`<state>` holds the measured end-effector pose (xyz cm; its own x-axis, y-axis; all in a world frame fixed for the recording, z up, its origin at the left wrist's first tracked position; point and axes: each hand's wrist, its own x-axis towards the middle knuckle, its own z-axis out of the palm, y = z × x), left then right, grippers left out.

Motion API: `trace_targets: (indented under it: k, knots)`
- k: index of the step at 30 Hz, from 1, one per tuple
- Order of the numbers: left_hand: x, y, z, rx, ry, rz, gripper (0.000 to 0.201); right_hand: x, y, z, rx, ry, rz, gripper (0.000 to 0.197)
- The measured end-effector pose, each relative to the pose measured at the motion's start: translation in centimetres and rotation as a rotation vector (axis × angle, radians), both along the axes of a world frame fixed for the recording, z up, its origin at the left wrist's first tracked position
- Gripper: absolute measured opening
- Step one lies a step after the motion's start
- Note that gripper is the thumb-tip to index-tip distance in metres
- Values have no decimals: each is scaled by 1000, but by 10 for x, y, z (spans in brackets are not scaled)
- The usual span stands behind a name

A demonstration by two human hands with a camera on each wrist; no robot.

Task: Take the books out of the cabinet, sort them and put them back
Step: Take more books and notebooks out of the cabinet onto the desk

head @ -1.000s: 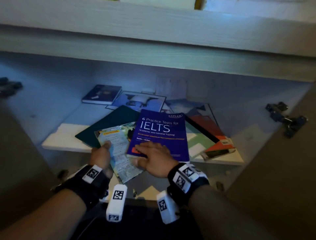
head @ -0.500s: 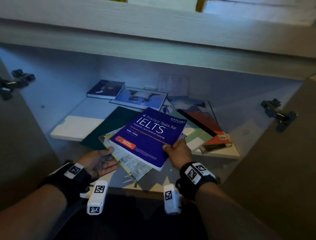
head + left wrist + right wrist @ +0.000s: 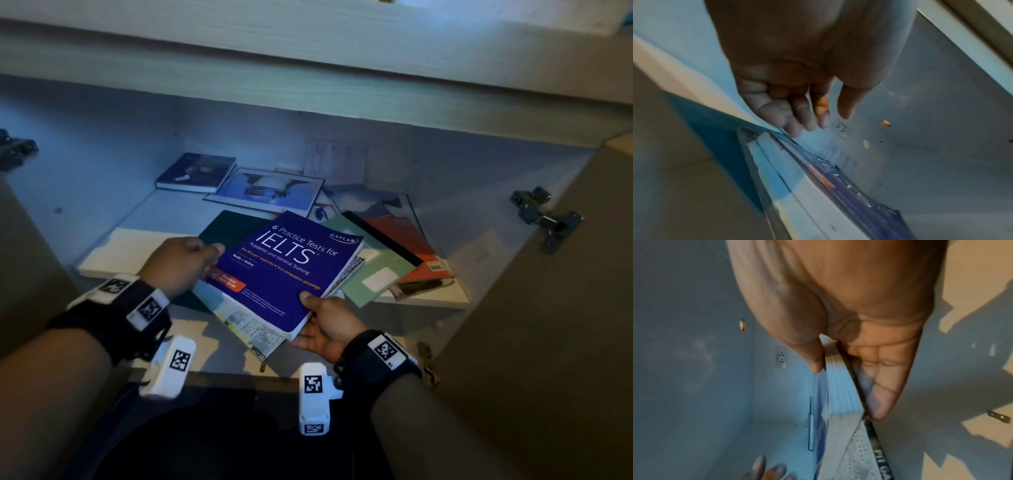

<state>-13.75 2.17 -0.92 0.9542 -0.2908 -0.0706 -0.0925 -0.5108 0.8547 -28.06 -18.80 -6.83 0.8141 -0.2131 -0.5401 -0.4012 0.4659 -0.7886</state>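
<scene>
A blue IELTS practice book (image 3: 284, 270) is tilted over the front edge of the cabinet shelf (image 3: 130, 246), with a thin printed booklet (image 3: 246, 325) under it. My right hand (image 3: 325, 322) pinches both at their near right corner, thumb (image 3: 813, 360) on the cover and fingers beneath. My left hand (image 3: 185, 260) hovers at the blue book's left edge, its fingers (image 3: 797, 116) loosely extended and holding nothing. A dark green book (image 3: 233, 228) lies on the shelf under that hand.
More books lie on the shelf: a pale green notebook (image 3: 376, 270), a red one (image 3: 407, 240), a bird picture book (image 3: 270, 188) and a dark book (image 3: 197, 171) at the back. The open right door (image 3: 548, 342) carries a hinge (image 3: 544, 219). Another hinge (image 3: 17, 150) sits far left.
My right hand went from lying flat on the blue book to gripping its near corner and drawing it and the booklet off the shelf. My left hand rose from the booklet to the book's left edge.
</scene>
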Motion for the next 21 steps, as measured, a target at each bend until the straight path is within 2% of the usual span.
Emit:
trace_targets:
  k: [2,4,6,8,11,14,17,19,21]
  knots:
    - [6,-14,0,188,-104,-33,43,-1,-8,7,-39,-5,28,19]
    - [10,-23,-7,363,-28,-88,62,-3,-18,15,-60,-17,66,19]
    - [14,-24,-13,392,40,-119,70,-2,-24,22,-110,-46,99,21]
    - [12,-24,-11,261,156,-107,76,1,-31,29,-138,-93,95,27]
    - [-7,-29,-3,-34,466,-72,52,13,-42,43,-199,-156,20,35]
    - [-23,-38,-5,-104,592,-115,46,25,-57,57,-415,-170,-17,25]
    - [-26,-42,-10,-223,487,-57,42,30,-67,59,-487,-186,7,17]
    - [-24,-36,-9,-234,381,-7,35,34,-66,53,-505,-166,47,24]
    - [-20,-26,-9,-183,286,7,28,43,-59,42,-734,-94,174,33]
